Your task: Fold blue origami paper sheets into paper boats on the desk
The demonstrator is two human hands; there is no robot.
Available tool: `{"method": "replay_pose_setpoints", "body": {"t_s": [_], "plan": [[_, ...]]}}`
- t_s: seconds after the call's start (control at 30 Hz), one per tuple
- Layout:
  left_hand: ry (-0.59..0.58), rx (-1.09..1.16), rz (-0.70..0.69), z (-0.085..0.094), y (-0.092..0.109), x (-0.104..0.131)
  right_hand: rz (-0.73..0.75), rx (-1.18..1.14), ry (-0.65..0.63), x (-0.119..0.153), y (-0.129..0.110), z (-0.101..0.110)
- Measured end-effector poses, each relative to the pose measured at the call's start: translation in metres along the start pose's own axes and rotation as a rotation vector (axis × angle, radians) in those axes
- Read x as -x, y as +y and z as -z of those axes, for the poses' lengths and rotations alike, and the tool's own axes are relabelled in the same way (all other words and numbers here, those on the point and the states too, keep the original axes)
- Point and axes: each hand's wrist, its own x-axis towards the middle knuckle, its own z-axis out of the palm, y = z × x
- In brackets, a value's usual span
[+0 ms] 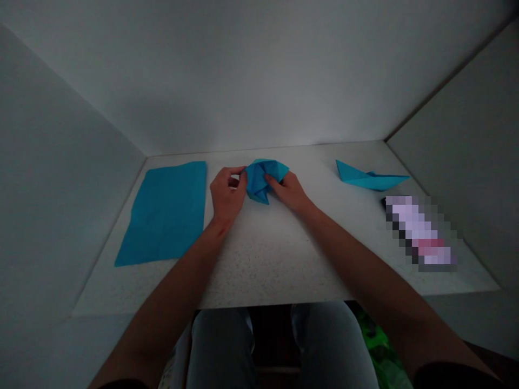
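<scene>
A partly folded piece of blue paper [256, 182] is held up between my two hands near the middle of the white table. My left hand [232, 189] pinches its left edge between thumb and fingers. On the right side my right hand [285, 188] grips it, the thumb pressed on the front and the fingers hidden behind the paper. Flat blue sheets or one sheet [166, 213] lie to the left of my left hand; how many cannot be told. A folded blue paper boat [365, 179] rests at the right, apart from my hands.
A pixelated object, dark at its edge [419, 229], lies on the right of the white table [259, 270], in front of the boat. Walls enclose the table at the back, left and right. My legs are under the front edge, with something green at the lower right.
</scene>
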Motion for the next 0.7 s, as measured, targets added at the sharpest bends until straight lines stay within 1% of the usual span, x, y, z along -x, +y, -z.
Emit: {"method": "replay_pose_setpoints", "body": {"t_s": [0.07,0.1,0.17,0.23,0.33,0.37,0.43,0.53,0.63,0.7], "plan": [[0.05,-0.005,-0.027,0.001,-0.001,-0.001,-0.029,-0.002,-0.019,0.0,-0.002,0.0],[0.057,0.002,-0.037,0.0,-0.002,-0.001,-0.048,-0.009,-0.032,0.001,-0.003,0.0],[0.028,0.036,-0.017,-0.003,-0.005,0.0,-0.074,-0.04,-0.044,0.001,-0.003,-0.001],[-0.068,0.077,0.059,-0.008,-0.01,0.002,-0.09,-0.088,-0.017,0.001,0.001,-0.003],[-0.259,0.118,0.154,-0.015,-0.018,0.005,-0.133,-0.176,0.077,-0.001,0.009,-0.005],[-0.302,0.135,0.167,-0.016,-0.02,0.005,-0.151,-0.206,0.105,-0.002,0.011,-0.005],[-0.34,0.18,0.179,-0.017,-0.022,0.005,-0.184,-0.268,0.139,-0.004,0.014,-0.004],[-0.317,0.238,0.203,-0.017,-0.022,0.003,-0.225,-0.355,0.15,-0.006,0.012,-0.001],[-0.226,0.232,0.203,-0.015,-0.021,-0.002,-0.246,-0.409,0.13,-0.006,0.008,0.001],[-0.192,0.229,0.21,-0.013,-0.022,-0.006,-0.249,-0.423,0.116,-0.006,0.007,0.001]]}}
